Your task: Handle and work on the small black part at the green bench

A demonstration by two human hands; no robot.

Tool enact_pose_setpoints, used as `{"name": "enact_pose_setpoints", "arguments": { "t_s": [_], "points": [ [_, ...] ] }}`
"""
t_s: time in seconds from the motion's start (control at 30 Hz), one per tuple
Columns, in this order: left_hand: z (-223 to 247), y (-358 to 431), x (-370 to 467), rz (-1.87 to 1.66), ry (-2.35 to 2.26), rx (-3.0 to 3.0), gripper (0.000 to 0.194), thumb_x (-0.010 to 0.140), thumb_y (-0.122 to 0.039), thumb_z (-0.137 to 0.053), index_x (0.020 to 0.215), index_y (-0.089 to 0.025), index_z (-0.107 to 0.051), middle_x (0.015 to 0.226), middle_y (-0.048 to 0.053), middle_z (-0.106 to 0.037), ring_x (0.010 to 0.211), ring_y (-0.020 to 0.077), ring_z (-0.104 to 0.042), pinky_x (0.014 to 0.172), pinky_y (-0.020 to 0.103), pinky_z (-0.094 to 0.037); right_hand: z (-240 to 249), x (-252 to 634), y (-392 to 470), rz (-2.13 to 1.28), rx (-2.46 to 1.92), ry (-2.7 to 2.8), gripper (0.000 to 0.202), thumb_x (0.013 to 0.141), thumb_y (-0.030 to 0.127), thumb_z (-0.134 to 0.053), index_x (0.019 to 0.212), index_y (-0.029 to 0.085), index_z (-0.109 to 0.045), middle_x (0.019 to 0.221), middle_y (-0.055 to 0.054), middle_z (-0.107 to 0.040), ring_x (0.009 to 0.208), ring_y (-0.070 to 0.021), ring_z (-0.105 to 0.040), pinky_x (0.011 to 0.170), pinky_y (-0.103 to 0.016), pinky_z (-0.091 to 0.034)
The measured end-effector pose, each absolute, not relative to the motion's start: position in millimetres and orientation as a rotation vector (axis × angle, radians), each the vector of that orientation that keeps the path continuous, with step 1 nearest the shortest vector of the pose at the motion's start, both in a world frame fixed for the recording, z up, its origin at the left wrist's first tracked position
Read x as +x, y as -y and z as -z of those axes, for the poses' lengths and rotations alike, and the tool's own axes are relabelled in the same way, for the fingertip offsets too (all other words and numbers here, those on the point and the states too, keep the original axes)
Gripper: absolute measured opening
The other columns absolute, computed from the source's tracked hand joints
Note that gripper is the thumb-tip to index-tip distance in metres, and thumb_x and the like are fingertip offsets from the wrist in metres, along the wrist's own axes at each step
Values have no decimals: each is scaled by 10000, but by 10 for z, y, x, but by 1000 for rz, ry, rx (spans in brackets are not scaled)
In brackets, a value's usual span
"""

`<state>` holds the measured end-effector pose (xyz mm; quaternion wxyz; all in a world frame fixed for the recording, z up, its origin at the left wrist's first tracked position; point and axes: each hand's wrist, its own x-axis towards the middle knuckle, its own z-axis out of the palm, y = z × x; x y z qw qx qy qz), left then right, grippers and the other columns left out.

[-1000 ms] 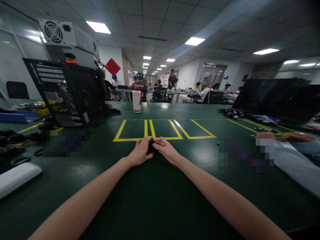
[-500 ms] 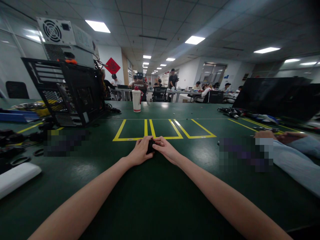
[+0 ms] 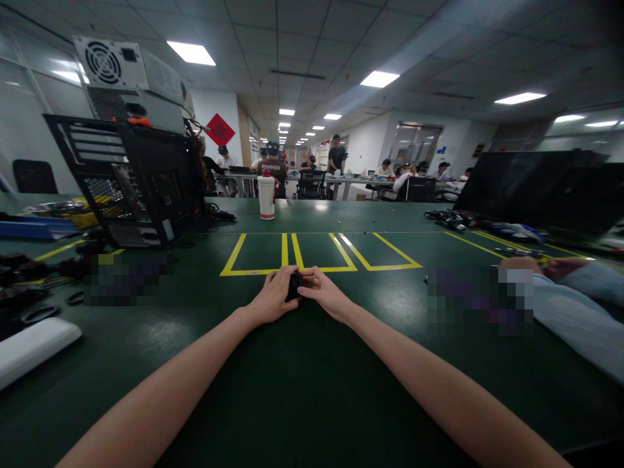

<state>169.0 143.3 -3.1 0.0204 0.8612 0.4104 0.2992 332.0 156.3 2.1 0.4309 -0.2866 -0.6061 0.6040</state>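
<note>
A small black object (image 3: 294, 286) is between my two hands, just in front of the yellow tape outlines on the green table (image 3: 292, 390). My left hand (image 3: 275, 296) wraps round its left side, fingers over the top and thumb below. From the right, my right hand (image 3: 324, 294) pinches it with the fingertips. The fingers cover much of the object, and its details are too dark to make out.
An open black computer case (image 3: 146, 182) with power supplies on top stands at the left. Behind the tape is a white cup (image 3: 266, 195). A white object (image 3: 36, 348) lies at the left edge. Another person's sleeves (image 3: 570, 312) rest at the right, near a dark monitor (image 3: 531, 188).
My hands and the black object have barely moved. At the right, the other person's hand and sleeve have shifted slightly.
</note>
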Motion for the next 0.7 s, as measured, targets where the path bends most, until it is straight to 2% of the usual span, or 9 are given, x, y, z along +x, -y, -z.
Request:
{"name": "enact_pose_setpoints", "arguments": {
  "t_s": [0.17, 0.37, 0.53, 0.7],
  "points": [
    [18, -1423, 1691, -922, -1259, 2685, 573, 714, -228, -520, 1199, -201, -215, 1167, 88, -372, 1105, 230, -368, 954, 432, -247, 28, 3301, -1601, -1527, -713, 1438, 256, 652, 305, -621, 858, 209, -504, 842, -5, -559, 864, -149, -525, 834, -361, -383],
    [22, -1431, 1683, -925, -1265, 2693, 569, 719, -235, -519, 1199, -194, -215, 1175, 92, -366, 1118, 227, -357, 965, 425, -235, -1, 3288, -1602, -1572, -768, 1412, 299, 632, 270, -637, 898, 177, -535, 945, -40, -545, 928, -164, -504, 876, -364, -360],
    [24, -1426, 1681, -923, -1272, 2683, 563, 715, -239, -522, 1192, -200, -226, 1169, 86, -369, 1109, 227, -368, 962, 428, -240, -44, 3325, -1559, -1551, -721, 1483, 355, 566, 212, -690, 874, 210, -513, 898, -14, -549, 922, -159, -502, 851, -361, -373],
    [37, -1436, 1687, -934, -1263, 2686, 578, 712, -233, -521, 1199, -197, -212, 1170, 91, -370, 1105, 229, -374, 954, 431, -249, 48, 3292, -1614, -1497, -732, 1463, 275, 649, 312, -622, 884, 212, -518, 859, -16, -561, 868, -153, -526, 834, -367, -376]
  ]
}}
